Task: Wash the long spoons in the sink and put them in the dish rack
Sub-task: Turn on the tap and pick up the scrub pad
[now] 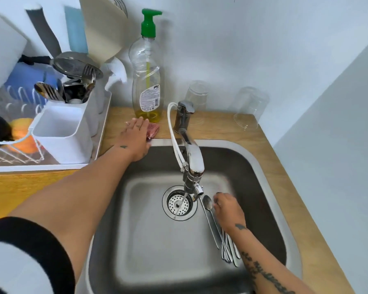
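steel sink point(149, 240), seen from above, with a thin stream falling from the tap point(192, 153) onto the drain point(180, 203). the spoons point(210, 219) lie bundled on the basin floor at 4 o'clock of the drain, bowls towards the tap and handles fanned towards 5 o'clock. the right hand point(228, 211) rests on the bundle with fingers curled down over the necks; whether they close round the spoons cannot be told. the left hand point(135, 136) reaches to 11 o'clock of the sink, fingers straight and flat on a pink scrubber point(153, 129) that lies on the wooden counter just beside the soap bottle point(147, 81). the rack point(15, 153) stands at 9 o'clock, and its white cup point(62, 132) nearest the sink appears empty.

step in hand, as judged: fetching the scrubber before washing. to do it well, pinch the scrubber rather than slide it, since it sits at the sink's edge; load it with soap at the bottle; keep the bundle pinned so the handles do not scatter; then lift one spoon at a time into the stream, which is narrow and falls at 10 o'clock of the bowls.
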